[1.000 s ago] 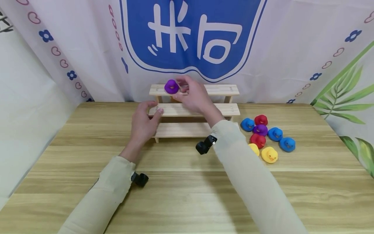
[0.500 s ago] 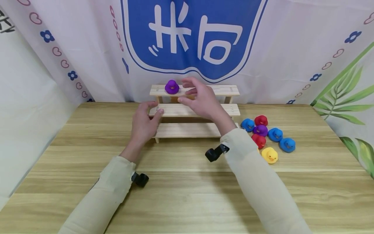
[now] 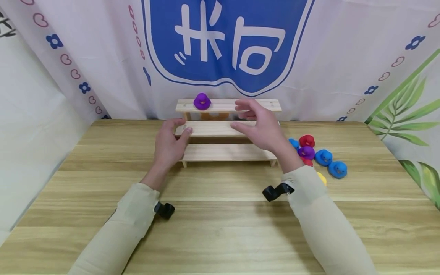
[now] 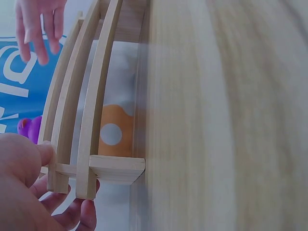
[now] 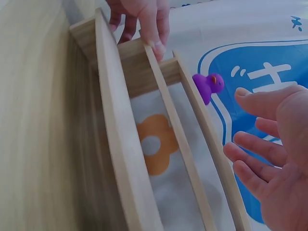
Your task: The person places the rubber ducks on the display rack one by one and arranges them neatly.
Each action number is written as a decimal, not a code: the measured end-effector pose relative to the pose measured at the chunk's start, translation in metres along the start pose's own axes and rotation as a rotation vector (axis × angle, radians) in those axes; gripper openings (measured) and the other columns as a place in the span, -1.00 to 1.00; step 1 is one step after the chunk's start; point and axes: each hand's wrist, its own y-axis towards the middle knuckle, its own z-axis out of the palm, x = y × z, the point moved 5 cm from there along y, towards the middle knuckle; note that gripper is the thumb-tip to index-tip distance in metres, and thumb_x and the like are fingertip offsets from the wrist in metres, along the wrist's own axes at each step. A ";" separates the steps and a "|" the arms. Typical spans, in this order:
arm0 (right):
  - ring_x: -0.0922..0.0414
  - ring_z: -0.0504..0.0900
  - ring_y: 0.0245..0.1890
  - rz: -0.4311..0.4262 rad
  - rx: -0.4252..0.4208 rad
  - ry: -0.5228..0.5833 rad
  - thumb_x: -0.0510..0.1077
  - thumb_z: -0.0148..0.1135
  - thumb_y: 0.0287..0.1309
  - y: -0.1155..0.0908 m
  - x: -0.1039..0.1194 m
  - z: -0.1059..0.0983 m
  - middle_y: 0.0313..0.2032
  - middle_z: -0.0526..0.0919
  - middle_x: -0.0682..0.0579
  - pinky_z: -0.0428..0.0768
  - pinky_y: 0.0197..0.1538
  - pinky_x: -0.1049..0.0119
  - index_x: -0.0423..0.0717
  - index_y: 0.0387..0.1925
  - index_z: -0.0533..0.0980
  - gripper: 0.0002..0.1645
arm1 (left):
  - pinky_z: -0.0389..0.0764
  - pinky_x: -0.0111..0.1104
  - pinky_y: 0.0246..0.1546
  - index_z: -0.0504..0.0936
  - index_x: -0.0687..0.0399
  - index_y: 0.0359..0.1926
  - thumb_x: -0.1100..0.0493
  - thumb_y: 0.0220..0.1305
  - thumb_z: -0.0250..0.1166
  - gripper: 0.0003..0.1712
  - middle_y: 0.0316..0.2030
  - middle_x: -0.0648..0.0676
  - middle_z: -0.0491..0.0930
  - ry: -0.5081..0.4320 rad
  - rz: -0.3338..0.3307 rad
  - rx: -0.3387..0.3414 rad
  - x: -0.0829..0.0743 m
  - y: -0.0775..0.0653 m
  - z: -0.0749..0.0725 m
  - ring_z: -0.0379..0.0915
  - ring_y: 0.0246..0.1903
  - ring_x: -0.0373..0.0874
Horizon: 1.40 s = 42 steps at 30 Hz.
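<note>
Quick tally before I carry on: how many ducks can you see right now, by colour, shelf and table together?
Blue ducks: 3
Purple ducks: 2
Red ducks: 2
Yellow duck: 1, partly behind the right sleeve
Total visible: 8

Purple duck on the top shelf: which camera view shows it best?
The head view: the purple duck is whole there, nothing blocking it. The right wrist view shows it side-on, base partly behind the top shelf; the left wrist view shows only part, beyond that shelf.
</note>
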 end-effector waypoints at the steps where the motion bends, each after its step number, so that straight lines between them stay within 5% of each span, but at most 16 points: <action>1: 0.02 0.62 0.31 0.000 -0.004 0.000 0.01 0.45 0.36 -0.003 -0.003 -0.002 0.39 0.59 0.00 0.57 0.46 0.01 0.06 0.49 0.39 -0.25 | 0.29 0.10 0.59 0.48 0.16 0.42 -0.02 0.58 0.23 -0.45 0.46 0.21 0.44 0.000 0.000 0.000 0.000 0.000 0.000 0.29 0.53 0.20; 26: -0.08 0.64 0.26 0.026 -0.080 -0.056 0.00 0.38 0.42 -0.043 -0.052 -0.058 0.34 0.61 -0.10 0.53 0.46 -0.16 -0.05 0.43 0.44 -0.36 | 0.28 0.10 0.60 0.48 0.16 0.42 -0.02 0.58 0.23 -0.45 0.48 0.22 0.42 0.008 0.004 0.000 -0.003 0.002 0.002 0.29 0.53 0.21; 36: -0.01 0.66 0.20 0.103 -0.118 -0.038 0.04 0.36 0.44 -0.050 -0.074 -0.080 0.31 0.65 -0.11 0.55 0.16 0.55 0.01 0.47 0.42 -0.32 | 0.28 0.10 0.59 0.49 0.19 0.41 -0.01 0.59 0.22 -0.46 0.48 0.24 0.42 0.014 0.007 -0.004 -0.002 -0.001 -0.002 0.29 0.53 0.22; 42: 0.06 0.63 0.20 0.180 -0.127 -0.024 0.09 0.36 0.43 -0.055 -0.099 -0.099 0.34 0.63 -0.10 0.54 0.08 0.69 0.03 0.47 0.42 -0.32 | 0.30 0.10 0.58 0.48 0.17 0.42 -0.01 0.59 0.23 -0.45 0.47 0.24 0.43 0.012 0.011 0.000 -0.003 0.000 0.000 0.30 0.52 0.22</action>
